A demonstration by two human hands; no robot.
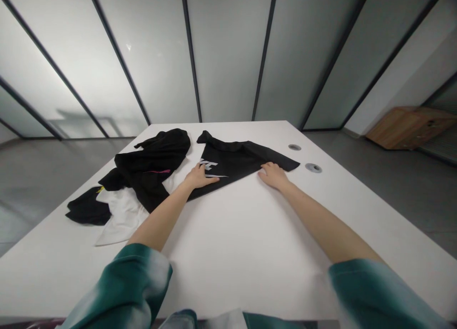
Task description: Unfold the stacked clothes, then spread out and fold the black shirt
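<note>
A black garment (243, 158) with a white printed pattern lies partly spread on the white table (243, 243), its far edge rumpled. My left hand (200, 176) rests on the garment's left part beside the print, thumb stretched out to the right and fingers pointing away from me. At the near edge, farther right, my right hand (274, 175) touches the cloth with its fingertips, the thumb apart from the fingers. Neither hand shows cloth gripped in it. Which kind of garment this is, I cannot tell.
Left of my hands is a loose pile of black clothes (157, 153) and white clothes (124, 212), with a black piece (89, 207) at its left end. Two round grommets (313, 168) sit in the tabletop at right. Frosted glass panels (228, 53) stand behind; a wooden cabinet (410, 126) stands far right.
</note>
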